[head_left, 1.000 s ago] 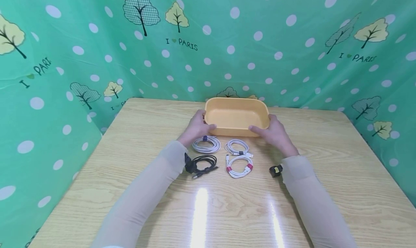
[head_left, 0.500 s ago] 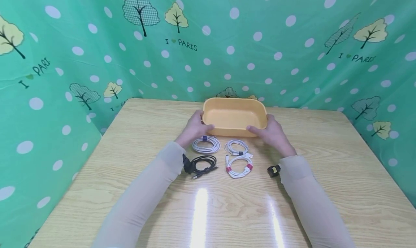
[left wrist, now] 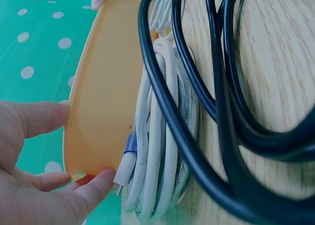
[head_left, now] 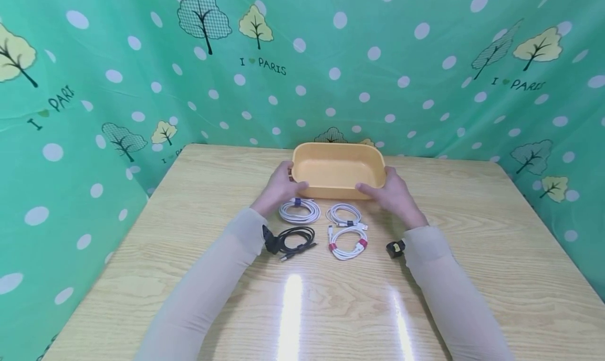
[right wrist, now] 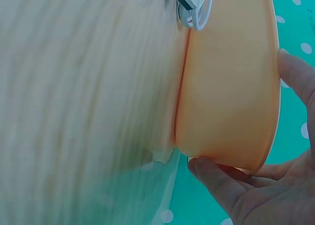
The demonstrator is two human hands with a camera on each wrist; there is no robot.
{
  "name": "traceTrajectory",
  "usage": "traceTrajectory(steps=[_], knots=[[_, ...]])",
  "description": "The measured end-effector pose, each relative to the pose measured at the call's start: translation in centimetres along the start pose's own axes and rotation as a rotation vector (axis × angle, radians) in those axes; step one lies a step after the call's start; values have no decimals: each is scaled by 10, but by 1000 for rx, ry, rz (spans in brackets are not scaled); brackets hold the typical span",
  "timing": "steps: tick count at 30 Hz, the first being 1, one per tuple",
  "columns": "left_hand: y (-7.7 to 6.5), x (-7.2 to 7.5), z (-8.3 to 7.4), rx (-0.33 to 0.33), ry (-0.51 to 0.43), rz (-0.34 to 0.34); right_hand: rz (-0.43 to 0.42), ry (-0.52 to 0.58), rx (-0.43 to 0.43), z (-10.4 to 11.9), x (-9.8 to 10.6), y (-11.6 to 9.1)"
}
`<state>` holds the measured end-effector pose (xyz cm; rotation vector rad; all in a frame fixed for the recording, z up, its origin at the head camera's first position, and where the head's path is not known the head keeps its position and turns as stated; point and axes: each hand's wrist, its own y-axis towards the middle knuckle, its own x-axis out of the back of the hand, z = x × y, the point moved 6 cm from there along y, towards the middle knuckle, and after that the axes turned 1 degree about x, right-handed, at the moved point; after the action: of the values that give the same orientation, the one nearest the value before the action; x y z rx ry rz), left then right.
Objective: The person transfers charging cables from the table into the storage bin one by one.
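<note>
An orange plastic bin [head_left: 333, 193] sits near the far edge of the table, with no contents visible in it. My left hand [head_left: 279, 187] grips its left end, thumb on the front side. My right hand [head_left: 392, 194] holds the right end in the same way. Close in front of the bin lie a white coiled cable [head_left: 315, 213] with a purple strap and a smaller white coiled cable [head_left: 344, 205] with a dark strap. Nearer are a black coiled cable [head_left: 310, 234] and a white coiled cable [head_left: 346, 256] with pinkish-red straps. Both wrist views show thumb and fingers on the bin's ends.
The wooden table [head_left: 217, 177] carries two bright light reflections at the front. A green dotted curtain [head_left: 331, 72] hangs behind and along the sides. The black cable lies beside the left wrist's camera [head_left: 271, 241]; the right wrist's camera [head_left: 395, 248] is right of the white cables.
The bin has slid slightly to the left, both hands moving with it and keeping their hold. The coiled cables stay where they were.
</note>
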<state>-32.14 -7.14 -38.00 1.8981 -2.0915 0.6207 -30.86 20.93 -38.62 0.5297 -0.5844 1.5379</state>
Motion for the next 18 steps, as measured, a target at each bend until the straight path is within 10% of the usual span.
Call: traceTrajectory(steps=[18], knots=[[-2, 6, 6, -7, -44, -3, -3, 2, 0, 3, -6, 2]])
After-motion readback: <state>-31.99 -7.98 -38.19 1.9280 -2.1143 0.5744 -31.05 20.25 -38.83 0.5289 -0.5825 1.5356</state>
